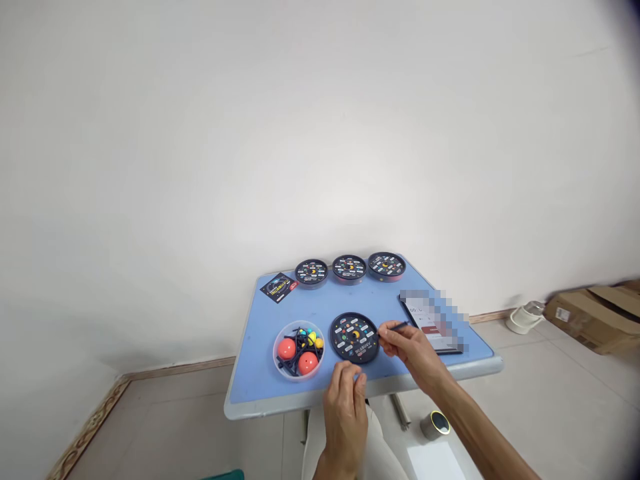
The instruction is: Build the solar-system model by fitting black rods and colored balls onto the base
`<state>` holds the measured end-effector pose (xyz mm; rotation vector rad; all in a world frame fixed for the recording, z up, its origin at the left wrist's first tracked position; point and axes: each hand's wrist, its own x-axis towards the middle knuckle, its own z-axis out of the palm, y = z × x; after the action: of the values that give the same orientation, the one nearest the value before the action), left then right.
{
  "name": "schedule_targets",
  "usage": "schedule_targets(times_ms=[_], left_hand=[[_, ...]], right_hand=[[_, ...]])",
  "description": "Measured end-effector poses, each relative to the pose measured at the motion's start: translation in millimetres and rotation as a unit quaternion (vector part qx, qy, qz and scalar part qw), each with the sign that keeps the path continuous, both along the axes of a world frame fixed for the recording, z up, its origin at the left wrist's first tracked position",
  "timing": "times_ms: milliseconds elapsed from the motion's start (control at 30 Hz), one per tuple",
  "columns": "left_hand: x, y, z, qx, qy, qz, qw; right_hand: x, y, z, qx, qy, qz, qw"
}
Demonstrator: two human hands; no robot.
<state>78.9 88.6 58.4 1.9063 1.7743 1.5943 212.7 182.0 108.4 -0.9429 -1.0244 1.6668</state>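
Observation:
A black round disc (354, 337) with coloured dots and white labels lies near the front of a small blue table (260, 373). My right hand (413, 347) is at the disc's right edge, its fingers pinched on a thin dark stick (399, 327). My left hand (345, 403) rests at the table's front edge just below the disc, fingers curled, with nothing visible in them. A clear round tub (299, 349) left of the disc holds two orange balls, small yellow and blue balls and black rods.
Three more black discs (311, 272) (349, 267) (387, 265) line the table's far edge, with a black card (279, 287) at the far left. A phone-like device (433, 323) lies at the right. On the floor are a tape roll (436, 425), a white pot (524, 317) and cardboard boxes (593, 313).

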Motion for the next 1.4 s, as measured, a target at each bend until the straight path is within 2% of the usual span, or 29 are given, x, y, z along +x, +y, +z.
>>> schedule_targets(times_ms=[100, 200, 300, 433, 533, 633, 733, 867, 1033, 1200, 1400], left_hand=[[-4, 10, -9.5, 0.079, 0.124, 0.065, 0.987], [-8, 16, -19.0, 0.090, 0.212, 0.107, 0.967], [-13, 18, -26.6, 0.077, 0.249, 0.127, 0.957], [-18, 17, -34.9, 0.063, 0.243, 0.121, 0.960], [-19, 17, -39.6, 0.050, 0.220, 0.129, 0.966], [-17, 19, -42.1, 0.034, 0.204, 0.143, 0.968], [-13, 22, -43.1, -0.004, 0.194, 0.142, 0.971], [-3, 31, -42.7, -0.075, 0.176, 0.141, 0.971], [6, 43, -39.9, -0.120, 0.171, 0.146, 0.967], [4, 45, -40.3, -0.110, 0.162, 0.147, 0.970], [0, 42, -40.7, -0.073, 0.169, 0.152, 0.971]], right_hand=[[-4, 23, -1.9, -0.045, 0.003, 0.026, 0.999], [-9, 32, -6.9, -0.076, 0.021, 0.053, 0.995], [-10, 33, -10.9, -0.100, 0.066, 0.068, 0.990], [-8, 32, -13.3, -0.100, 0.100, 0.079, 0.987], [-9, 32, -13.4, -0.051, 0.033, 0.068, 0.996], [-13, 36, -12.8, 0.020, -0.118, 0.036, 0.992], [-18, 45, -12.0, 0.063, -0.233, 0.038, 0.970], [-22, 53, -13.7, 0.113, -0.316, 0.091, 0.937], [-27, 56, -19.4, 0.190, -0.408, 0.112, 0.886], [-32, 51, -14.9, 0.256, -0.489, 0.118, 0.825], [-38, 51, -4.3, 0.305, -0.549, 0.136, 0.766]])
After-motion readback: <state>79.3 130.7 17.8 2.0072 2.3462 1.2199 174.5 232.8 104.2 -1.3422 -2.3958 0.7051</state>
